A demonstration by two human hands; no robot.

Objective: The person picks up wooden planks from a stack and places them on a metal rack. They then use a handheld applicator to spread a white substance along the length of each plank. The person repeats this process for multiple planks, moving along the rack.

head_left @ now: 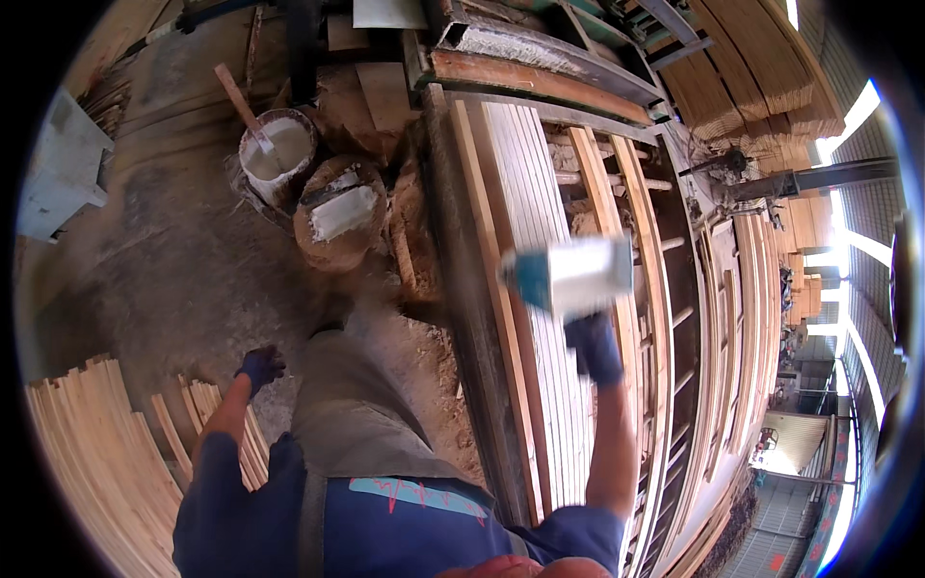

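The right hand [594, 349] is gripping a blurred white roller with a teal end [570, 275] over the row of slats [540, 289], apparently midway through coating; beside the slats, the gloved left hand [258, 368] is hanging loosely curled, holding nothing

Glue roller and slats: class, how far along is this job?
Done: slats lie packed side by side on the bench. In hand: the right hand holds a white roller over them; the left hand hangs free. Left: how much is coated cannot be told; loose strips wait on the floor.
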